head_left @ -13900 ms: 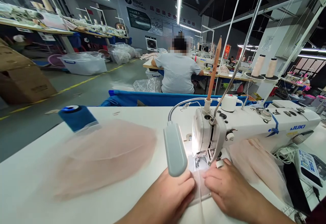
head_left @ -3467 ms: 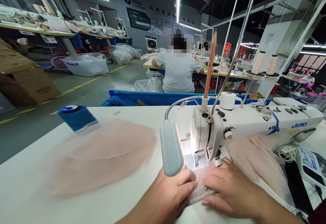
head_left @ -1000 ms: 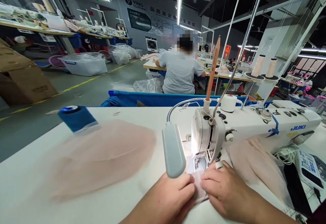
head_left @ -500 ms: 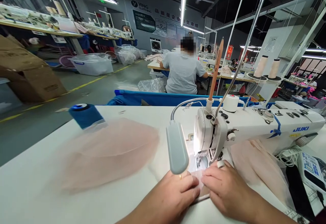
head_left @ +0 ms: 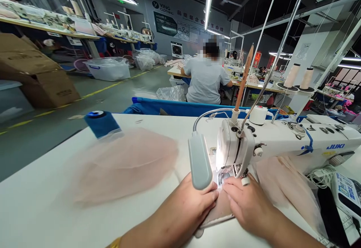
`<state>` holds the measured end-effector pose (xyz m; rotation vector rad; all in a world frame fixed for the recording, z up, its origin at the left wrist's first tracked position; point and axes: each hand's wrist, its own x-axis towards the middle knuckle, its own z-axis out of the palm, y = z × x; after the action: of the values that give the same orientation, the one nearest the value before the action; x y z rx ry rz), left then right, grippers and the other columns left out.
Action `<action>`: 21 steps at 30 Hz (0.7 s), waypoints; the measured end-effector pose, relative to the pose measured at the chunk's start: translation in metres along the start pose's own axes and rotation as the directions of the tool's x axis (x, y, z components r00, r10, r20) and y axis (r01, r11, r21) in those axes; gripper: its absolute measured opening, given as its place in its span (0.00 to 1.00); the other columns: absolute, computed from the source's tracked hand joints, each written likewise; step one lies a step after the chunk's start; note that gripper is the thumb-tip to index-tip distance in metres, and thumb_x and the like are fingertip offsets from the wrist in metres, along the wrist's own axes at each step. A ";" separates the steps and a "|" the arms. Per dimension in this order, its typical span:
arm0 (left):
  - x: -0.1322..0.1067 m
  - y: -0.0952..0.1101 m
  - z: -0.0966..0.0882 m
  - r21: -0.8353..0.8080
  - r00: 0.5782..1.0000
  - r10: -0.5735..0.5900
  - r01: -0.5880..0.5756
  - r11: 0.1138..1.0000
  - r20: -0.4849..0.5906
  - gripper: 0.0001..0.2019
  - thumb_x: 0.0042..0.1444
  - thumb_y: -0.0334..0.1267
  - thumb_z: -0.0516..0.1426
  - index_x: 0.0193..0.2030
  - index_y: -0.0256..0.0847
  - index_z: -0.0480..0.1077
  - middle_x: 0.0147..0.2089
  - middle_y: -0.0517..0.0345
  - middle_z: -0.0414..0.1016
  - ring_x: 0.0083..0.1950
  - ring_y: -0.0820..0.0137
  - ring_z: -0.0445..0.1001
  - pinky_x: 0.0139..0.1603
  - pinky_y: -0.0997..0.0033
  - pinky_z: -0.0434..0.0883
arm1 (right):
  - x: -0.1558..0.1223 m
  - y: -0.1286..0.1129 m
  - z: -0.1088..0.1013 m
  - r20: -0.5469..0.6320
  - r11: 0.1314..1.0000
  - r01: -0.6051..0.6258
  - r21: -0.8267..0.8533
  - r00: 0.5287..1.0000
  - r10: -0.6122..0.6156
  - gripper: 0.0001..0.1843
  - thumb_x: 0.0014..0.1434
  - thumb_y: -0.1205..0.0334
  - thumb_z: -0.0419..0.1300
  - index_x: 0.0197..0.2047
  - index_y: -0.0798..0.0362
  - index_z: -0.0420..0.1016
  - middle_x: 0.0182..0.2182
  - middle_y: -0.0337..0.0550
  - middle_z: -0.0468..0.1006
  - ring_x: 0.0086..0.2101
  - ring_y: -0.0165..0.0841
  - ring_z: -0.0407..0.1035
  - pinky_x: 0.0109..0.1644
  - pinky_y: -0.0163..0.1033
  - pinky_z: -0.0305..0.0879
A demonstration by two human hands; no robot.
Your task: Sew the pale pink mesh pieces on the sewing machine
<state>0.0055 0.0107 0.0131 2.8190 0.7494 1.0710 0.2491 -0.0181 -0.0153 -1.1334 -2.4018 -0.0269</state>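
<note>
Sewing appears to be under way: a sheer blush-pink fabric piece (head_left: 221,204) is held between the left hand (head_left: 194,201) and the right hand (head_left: 248,204), just in front of the presser foot (head_left: 225,173) of the JUKI sewing machine (head_left: 284,137). No finished seam can be made out, so how much has been stitched cannot be told; this piece is judged to be partway through, since it is kept by both hands close to the needle area.

A larger sheer panel (head_left: 135,161) is spread on the white surface (head_left: 47,203) to the left of the left hand, and more pink fabric (head_left: 284,180) is heaped beyond and to the right of the right hand. Whether either has been sewn cannot be told.

The fabric between the hands looks thin and flat, with a paler, straight edge nearest the wearer. It is touched by the fingertips of both hands; whether it is pinched or only pressed down cannot be told, as their undersides are hidden. Part of the left hand is covered by the grey lamp head (head_left: 200,161).
</note>
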 end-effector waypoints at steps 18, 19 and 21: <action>0.010 -0.003 0.017 -0.342 0.923 -0.385 0.366 0.865 0.013 0.20 0.75 0.42 0.49 0.31 0.46 0.72 0.36 0.55 0.80 0.41 0.62 0.79 0.44 0.65 0.82 | 0.001 -0.001 0.003 -0.038 0.992 -0.122 0.014 0.992 0.122 0.16 0.70 0.72 0.59 0.55 0.48 0.83 0.57 0.50 0.85 0.52 0.47 0.78 0.55 0.48 0.78; 0.013 -0.002 0.017 -0.342 0.911 -0.411 0.389 0.855 0.008 0.21 0.75 0.42 0.48 0.29 0.47 0.69 0.33 0.57 0.78 0.39 0.63 0.79 0.43 0.67 0.81 | 0.000 0.000 0.005 -0.035 0.993 -0.119 0.021 0.992 0.120 0.16 0.70 0.72 0.59 0.55 0.48 0.82 0.57 0.49 0.85 0.52 0.47 0.78 0.54 0.48 0.78; 0.019 -0.003 0.015 -0.353 0.888 -0.460 0.433 0.830 0.006 0.20 0.74 0.41 0.50 0.28 0.47 0.68 0.30 0.59 0.76 0.38 0.64 0.78 0.44 0.67 0.81 | -0.003 0.003 0.008 -0.030 0.993 -0.110 0.032 0.993 0.111 0.17 0.70 0.73 0.57 0.54 0.48 0.82 0.58 0.49 0.84 0.51 0.46 0.79 0.54 0.48 0.78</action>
<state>0.0257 0.0238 0.0129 2.1659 1.0442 1.1013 0.2494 -0.0160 -0.0245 -1.2402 -2.3007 0.0276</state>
